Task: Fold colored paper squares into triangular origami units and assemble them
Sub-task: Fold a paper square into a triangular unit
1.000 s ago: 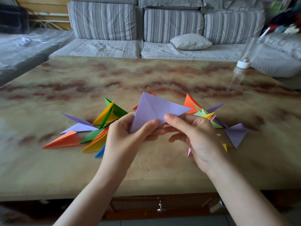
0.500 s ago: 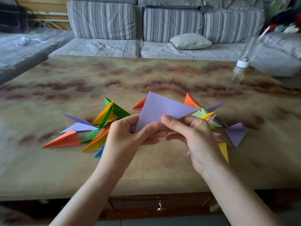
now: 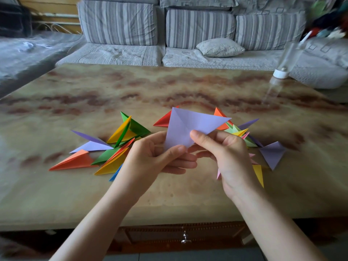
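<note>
Holding above the worktop (image 3: 94, 95), the lilac paper (image 3: 190, 127) has tipped slightly rightward since a second ago. The left hand (image 3: 156, 159) and right hand (image 3: 227, 157) both pinch its lower corner between thumb and curled fingers (image 3: 222, 140), and more of the red unit (image 3: 163, 120) behind now shows. The hands hide the paper's lower edge and parts of the left heap of units (image 3: 116, 147) and right cluster of units (image 3: 241, 134) lying on the worktop, while the clear bottle (image 3: 288, 59) at the far right is blurred, before a striped sofa (image 3: 116, 21).

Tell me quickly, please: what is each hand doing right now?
Left hand: pinches the purple paper at its lower corner.
Right hand: pinches the same paper near its lower edge.
</note>
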Motion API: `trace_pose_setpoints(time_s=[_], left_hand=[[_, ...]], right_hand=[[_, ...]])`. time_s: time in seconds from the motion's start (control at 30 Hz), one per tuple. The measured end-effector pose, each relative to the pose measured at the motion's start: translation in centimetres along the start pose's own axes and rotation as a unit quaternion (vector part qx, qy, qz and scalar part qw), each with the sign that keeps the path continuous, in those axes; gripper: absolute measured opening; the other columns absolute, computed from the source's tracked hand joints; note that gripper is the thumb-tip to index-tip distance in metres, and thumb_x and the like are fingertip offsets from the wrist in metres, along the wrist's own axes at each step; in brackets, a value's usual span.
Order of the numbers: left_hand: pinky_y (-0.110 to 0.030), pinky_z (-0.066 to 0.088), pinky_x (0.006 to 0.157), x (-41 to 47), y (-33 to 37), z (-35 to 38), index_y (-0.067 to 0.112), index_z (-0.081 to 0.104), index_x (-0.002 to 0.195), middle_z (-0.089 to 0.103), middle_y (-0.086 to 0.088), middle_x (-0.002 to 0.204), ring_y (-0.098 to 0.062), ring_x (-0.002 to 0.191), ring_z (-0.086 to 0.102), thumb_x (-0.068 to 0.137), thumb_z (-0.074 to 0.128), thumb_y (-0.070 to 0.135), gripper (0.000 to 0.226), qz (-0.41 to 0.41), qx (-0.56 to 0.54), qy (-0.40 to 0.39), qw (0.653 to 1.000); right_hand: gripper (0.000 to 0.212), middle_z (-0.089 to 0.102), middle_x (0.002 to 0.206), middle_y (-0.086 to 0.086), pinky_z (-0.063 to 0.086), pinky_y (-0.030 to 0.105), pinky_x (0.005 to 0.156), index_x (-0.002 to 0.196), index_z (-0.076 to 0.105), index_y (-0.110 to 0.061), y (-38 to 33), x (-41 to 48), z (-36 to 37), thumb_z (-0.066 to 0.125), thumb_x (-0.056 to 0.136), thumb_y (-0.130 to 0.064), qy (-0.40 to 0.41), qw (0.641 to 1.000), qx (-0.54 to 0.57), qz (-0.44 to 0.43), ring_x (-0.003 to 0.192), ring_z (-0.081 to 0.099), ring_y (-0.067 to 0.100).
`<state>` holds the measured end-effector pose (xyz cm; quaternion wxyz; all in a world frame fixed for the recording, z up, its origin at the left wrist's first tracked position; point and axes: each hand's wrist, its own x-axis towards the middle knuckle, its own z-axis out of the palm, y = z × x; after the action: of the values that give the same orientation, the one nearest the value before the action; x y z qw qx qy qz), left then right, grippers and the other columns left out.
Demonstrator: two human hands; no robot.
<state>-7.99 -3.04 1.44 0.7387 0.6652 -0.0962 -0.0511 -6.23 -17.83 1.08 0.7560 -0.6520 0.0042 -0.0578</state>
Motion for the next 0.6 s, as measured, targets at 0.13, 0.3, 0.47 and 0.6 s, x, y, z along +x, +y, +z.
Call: trace_pose_setpoints(time_s=[0.13, 0.3, 0.47, 0.6], left_hand=[[-0.024, 0.058, 0.059, 0.07, 0.07, -0.32, 0.013, 0.066, 0.099, 0.075, -0.009, 0.077, -0.021, 0.071, 0.073, 0.071, 0.067, 0.016, 0.028, 0.019, 0.015, 0.024, 0.999], [-0.023, 0.058, 0.062, 0.19, -0.33, -0.17, 0.010, 0.067, 0.098, 0.076, -0.005, 0.084, -0.019, 0.076, 0.073, 0.076, 0.063, 0.013, 0.022, 0.012, 0.012, 0.009, 1.000], [-0.021, 0.057, 0.062, 0.24, -0.06, -0.43, 0.011, 0.067, 0.100, 0.076, -0.006, 0.086, -0.018, 0.080, 0.073, 0.082, 0.057, 0.012, 0.020, -0.018, 0.001, -0.023, 1.000], [-0.020, 0.056, 0.060, 0.06, 0.26, -0.65, 0.015, 0.066, 0.101, 0.075, -0.010, 0.081, -0.018, 0.077, 0.073, 0.081, 0.057, 0.015, 0.022, -0.020, -0.007, -0.015, 1.000]], right_hand=[[0.011, 0.071, 0.068, 0.009, 0.054, 0.036, 0.069, 0.077, 0.071, -0.002, 0.04, 0.00, 0.06, 0.071, 0.078, -0.012, -0.019, 1.000, -0.007, 0.009, 0.062, 0.066, 0.021], [0.013, 0.072, 0.074, 0.013, 0.056, 0.036, 0.070, 0.081, 0.071, 0.003, -0.09, 0.20, -0.23, 0.070, 0.078, -0.010, -0.023, 1.000, 0.009, 0.006, 0.065, 0.067, 0.023], [0.010, 0.072, 0.072, 0.014, 0.057, 0.031, 0.063, 0.078, 0.069, 0.005, -0.22, 0.12, -0.29, 0.068, 0.079, -0.005, -0.020, 0.999, 0.034, -0.001, 0.062, 0.069, 0.026], [0.008, 0.071, 0.066, 0.007, 0.058, 0.033, 0.064, 0.076, 0.067, 0.003, -0.40, 0.52, -0.44, 0.066, 0.080, -0.003, 0.005, 0.998, 0.056, -0.018, 0.059, 0.068, 0.025]])
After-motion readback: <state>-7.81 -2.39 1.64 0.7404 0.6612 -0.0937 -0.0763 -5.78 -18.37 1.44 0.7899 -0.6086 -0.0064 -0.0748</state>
